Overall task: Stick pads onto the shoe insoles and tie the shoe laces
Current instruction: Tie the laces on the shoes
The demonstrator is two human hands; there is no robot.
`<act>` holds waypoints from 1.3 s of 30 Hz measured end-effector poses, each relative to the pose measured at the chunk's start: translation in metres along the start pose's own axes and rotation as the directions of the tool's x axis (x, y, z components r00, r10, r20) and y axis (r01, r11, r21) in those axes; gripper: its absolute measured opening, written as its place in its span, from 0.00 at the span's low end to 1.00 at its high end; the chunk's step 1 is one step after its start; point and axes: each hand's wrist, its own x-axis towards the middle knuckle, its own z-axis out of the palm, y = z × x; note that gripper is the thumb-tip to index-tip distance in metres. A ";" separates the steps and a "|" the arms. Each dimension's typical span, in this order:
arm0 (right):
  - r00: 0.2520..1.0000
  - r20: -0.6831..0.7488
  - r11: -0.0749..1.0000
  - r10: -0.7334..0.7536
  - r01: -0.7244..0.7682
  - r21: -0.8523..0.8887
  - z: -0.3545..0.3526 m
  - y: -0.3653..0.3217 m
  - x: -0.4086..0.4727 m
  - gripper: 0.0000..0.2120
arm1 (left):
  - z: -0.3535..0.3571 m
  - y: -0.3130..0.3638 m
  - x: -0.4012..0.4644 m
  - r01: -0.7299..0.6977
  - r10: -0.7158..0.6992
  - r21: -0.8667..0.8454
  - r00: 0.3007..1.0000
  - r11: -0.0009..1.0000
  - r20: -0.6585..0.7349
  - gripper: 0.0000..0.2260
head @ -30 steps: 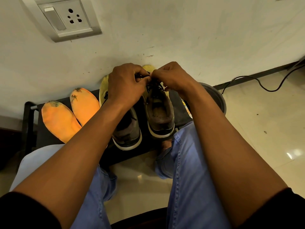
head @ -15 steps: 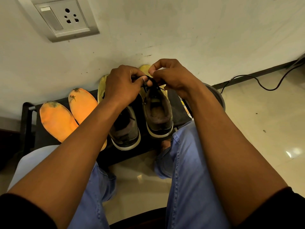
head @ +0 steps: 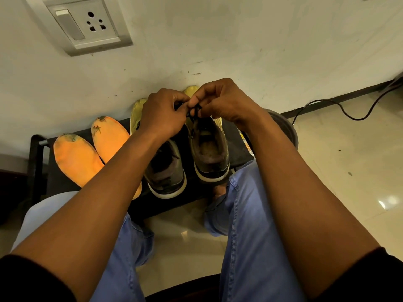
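Both hands (head: 192, 110) now pinch lace (head: 193, 111) higher.

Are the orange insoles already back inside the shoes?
No, both orange insoles lie on the dark stand, to the left of the shoes.

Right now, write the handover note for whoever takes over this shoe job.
Left hand: pinches the black lace of the right shoe.
Right hand: pinches the same lace, fingertips close to the left hand's, over the shoe's front.
Things: both shoes stand side by side on the dark stool, toes to the wall; the left shoe is partly under the left forearm. Two orange insoles lie out of the shoes, left of them.
Done: nothing finished that shows; no pads visible on the insoles.
Left: finish this knot, check the left shoe's lace, stick the pads on.
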 end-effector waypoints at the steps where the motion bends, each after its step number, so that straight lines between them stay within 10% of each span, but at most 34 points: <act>1: 1.000 -0.018 1.000 -0.021 0.021 -0.006 0.001 0.000 0.000 0.13 | 0.000 0.001 0.000 0.002 -0.002 0.001 1.000 1.000 -0.004 0.07; 13: 0.979 -0.192 0.977 -0.072 0.031 -0.209 0.007 0.009 0.012 0.04 | -0.002 0.003 0.000 0.021 -0.021 0.032 1.000 0.999 -0.017 0.06; 22: 0.835 -0.494 0.914 0.241 -0.025 0.404 -0.006 0.003 0.009 0.13 | -0.002 0.000 -0.002 0.039 -0.039 0.076 0.999 0.996 -0.001 0.06; 29: 0.766 -0.555 0.903 0.324 -0.426 -0.061 -0.013 0.014 0.006 0.12 | -0.002 0.001 -0.002 0.055 -0.055 0.049 0.998 0.997 -0.002 0.06; 39: 0.904 -0.411 0.982 0.116 -0.167 -0.092 -0.007 0.009 0.011 0.10 | -0.003 0.001 -0.002 0.067 -0.067 0.040 0.998 0.997 0.010 0.06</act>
